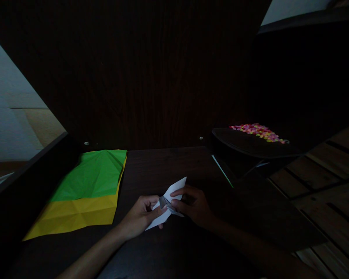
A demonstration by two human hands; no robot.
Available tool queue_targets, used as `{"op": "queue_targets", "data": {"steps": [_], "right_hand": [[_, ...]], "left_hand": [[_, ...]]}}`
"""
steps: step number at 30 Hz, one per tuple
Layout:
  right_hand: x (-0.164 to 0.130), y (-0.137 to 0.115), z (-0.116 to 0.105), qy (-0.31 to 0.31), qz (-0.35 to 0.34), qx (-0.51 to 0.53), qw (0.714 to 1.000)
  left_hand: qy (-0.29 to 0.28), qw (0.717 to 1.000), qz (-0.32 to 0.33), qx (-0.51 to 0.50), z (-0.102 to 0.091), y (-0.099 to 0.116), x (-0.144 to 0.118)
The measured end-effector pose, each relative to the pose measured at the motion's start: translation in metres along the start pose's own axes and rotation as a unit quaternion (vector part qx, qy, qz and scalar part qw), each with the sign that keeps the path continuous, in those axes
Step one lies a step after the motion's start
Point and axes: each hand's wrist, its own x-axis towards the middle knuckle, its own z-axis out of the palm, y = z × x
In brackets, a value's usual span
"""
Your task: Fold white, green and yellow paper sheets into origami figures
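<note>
A small piece of folded white paper (175, 187) is held between my two hands over the dark wooden surface. Its flaps stick out to the upper right and lower left, and a greyish folded part shows in the middle. My left hand (143, 215) pinches the left side, thumb on top and fingertips partly underneath. On the right side, the thumb and fingers of my right hand (193, 205) grip the upper flap and the centre. The exact shape of the inner folds is too dark to make out.
Creased green paper (93, 174) lies over yellow paper (84, 212) at the left. A dark wooden panel (151, 77) rises behind. On the right, a small rounded shelf (250, 149) bears many pink and yellow bits (260, 132). Beside it lies a thin pale strip (222, 170).
</note>
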Motion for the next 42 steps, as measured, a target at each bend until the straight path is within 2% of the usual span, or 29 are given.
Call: {"op": "queue_targets", "data": {"steps": [6,11,21,28,35,42], "right_hand": [[0.001,-0.004,0.001,-0.064,0.048,0.045,0.996],[0.003,-0.005,0.001,-0.083,0.042,0.054,0.994],[0.004,-0.003,0.002,-0.046,0.048,0.031,0.997],[0.003,-0.002,0.004,-0.024,0.064,0.018,0.998],[0.002,-0.003,0.007,-0.003,0.087,0.044,0.995],[0.003,-0.003,0.008,0.008,0.118,0.072,0.99]], "left_hand": [[-0.016,1.0,0.017,0.003,-0.001,-0.004,0.0],[-0.01,1.0,0.016,0.019,-0.002,-0.006,0.0],[-0.025,0.999,0.009,-0.028,-0.001,-0.012,0.003],[-0.006,1.0,0.008,-0.005,0.001,-0.012,0.002],[0.011,0.999,-0.003,0.046,-0.001,-0.015,0.002],[0.014,0.999,0.002,0.051,-0.003,-0.018,0.002]]}}
